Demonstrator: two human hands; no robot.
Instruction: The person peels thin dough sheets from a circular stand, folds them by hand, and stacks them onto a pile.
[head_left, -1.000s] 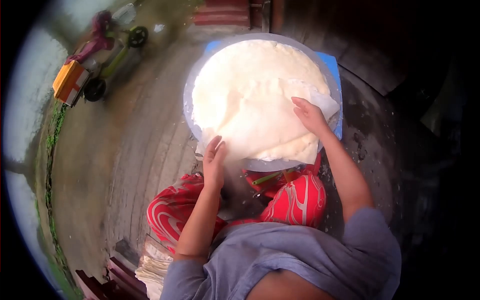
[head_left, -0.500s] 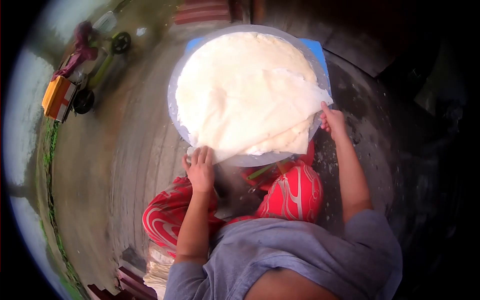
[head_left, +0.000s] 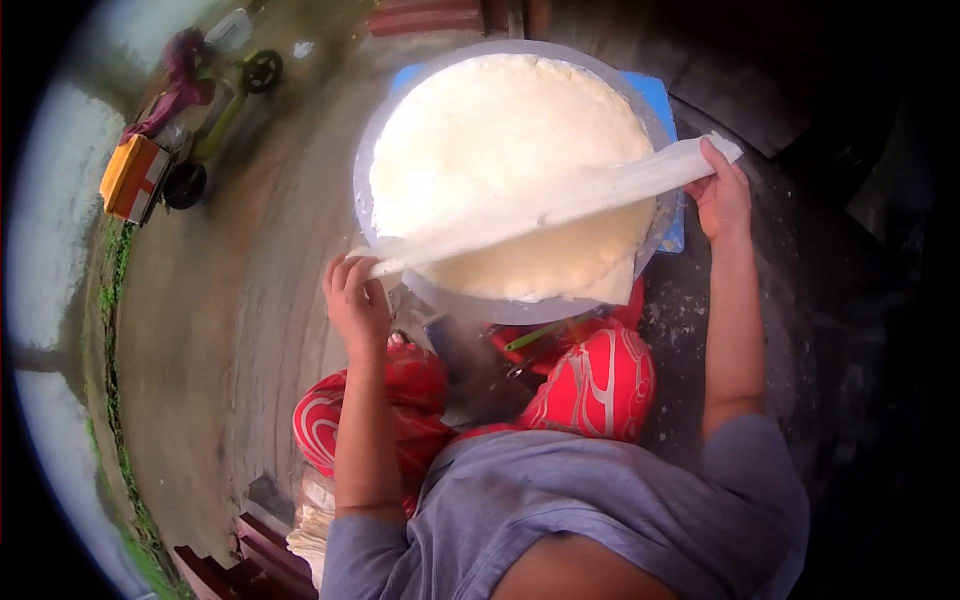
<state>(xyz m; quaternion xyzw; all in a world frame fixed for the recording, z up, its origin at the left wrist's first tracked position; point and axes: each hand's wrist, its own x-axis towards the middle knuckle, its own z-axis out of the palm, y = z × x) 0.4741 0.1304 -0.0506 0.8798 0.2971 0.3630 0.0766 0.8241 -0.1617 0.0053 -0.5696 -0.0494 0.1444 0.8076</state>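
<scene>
A thin, pale, floppy sheet [head_left: 560,205] is stretched on a slant between my two hands, raised over a round tray; I cannot tell if it is dough or cloth. My left hand [head_left: 357,300] is closed on its lower left end, just outside the tray's rim. Its upper right end is pinched by my right hand [head_left: 722,195], beyond the right edge of the tray. Below lies a wide, round, cream-coloured layer [head_left: 500,125] with a smooth top and ragged edge. It covers most of the grey round tray [head_left: 455,303].
Something blue and flat [head_left: 655,95] shows under the tray. My red-patterned knees [head_left: 592,385] are close to its near edge, by a green-handled tool [head_left: 530,338]. Folded pale sheets [head_left: 312,530] are stacked at lower left. A scooter [head_left: 215,125] with an orange box [head_left: 133,178] stands at upper left.
The sheet lay spread over the round layer; now it is lifted and pulled taut in a narrow band. My right hand moved up and right, my left hand left and slightly up.
</scene>
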